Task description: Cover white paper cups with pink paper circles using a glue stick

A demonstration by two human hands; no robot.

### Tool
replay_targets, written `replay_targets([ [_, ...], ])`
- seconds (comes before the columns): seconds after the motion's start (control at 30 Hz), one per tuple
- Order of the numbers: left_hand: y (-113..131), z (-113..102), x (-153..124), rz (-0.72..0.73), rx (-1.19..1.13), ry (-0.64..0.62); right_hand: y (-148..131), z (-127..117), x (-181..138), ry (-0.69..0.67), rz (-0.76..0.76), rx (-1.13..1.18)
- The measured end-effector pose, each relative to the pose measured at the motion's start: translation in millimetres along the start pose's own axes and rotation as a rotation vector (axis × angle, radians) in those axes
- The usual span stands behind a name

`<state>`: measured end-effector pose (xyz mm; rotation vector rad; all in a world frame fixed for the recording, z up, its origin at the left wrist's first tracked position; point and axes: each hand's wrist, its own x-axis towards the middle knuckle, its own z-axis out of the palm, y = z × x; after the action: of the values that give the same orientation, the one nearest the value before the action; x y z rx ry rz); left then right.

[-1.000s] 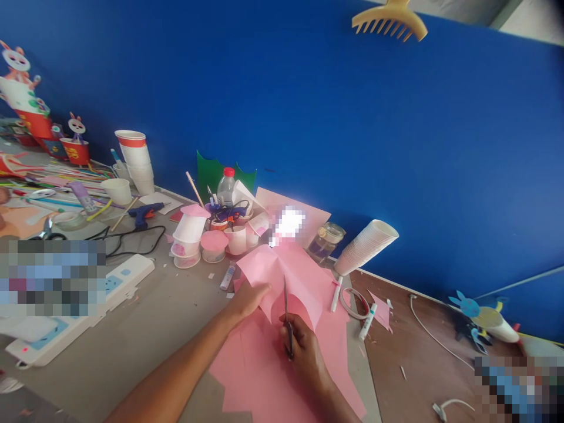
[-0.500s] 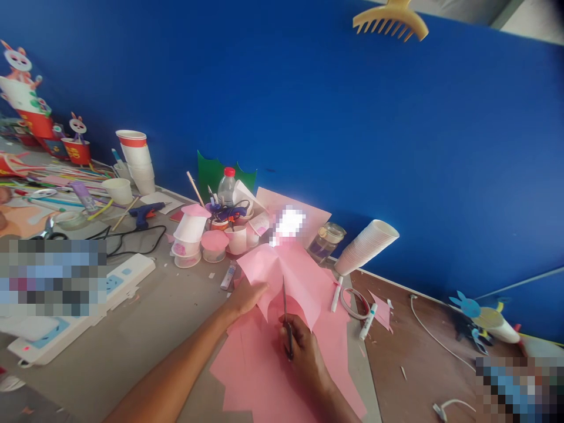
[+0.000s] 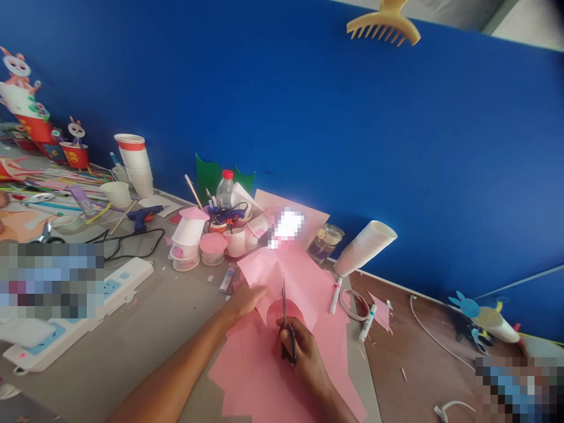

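Note:
My right hand is closed round the black handles of a pair of scissors, its blades pointing away from me. The blades lie at the curved cut edge of a pink sheet of paper, which is raised and bent. On the sheet's left side my left hand grips the edge, with the thumb on top and the other fingers hidden beneath. More pink paper lies flat on the table under both hands.
Pink-topped paper cups and a glue stick stand left of the paper. A leaning cup stack, a glass jar, a tape roll and markers are to the right. A power strip and glue gun lie left.
The scissors have turned slightly in my right hand, and their blades look a little more apart. My left hand keeps its hold on the pink sheet. The view has shifted slightly.

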<state>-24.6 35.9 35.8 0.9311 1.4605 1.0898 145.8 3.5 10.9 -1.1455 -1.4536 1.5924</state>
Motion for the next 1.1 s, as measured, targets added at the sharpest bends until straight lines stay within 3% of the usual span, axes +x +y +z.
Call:
replay_targets([
  [0.37, 1.4, 0.5, -4.1, 0.019, 0.143, -0.181, 7.8, -5.3, 3.3, -0.014, -0.029, 0.055],
  [1.1, -1.2, 2.3, -5.0, 0.04, 0.228, -0.274, 5.0, -6.2, 3.7, -0.047, -0.115, 0.026],
])
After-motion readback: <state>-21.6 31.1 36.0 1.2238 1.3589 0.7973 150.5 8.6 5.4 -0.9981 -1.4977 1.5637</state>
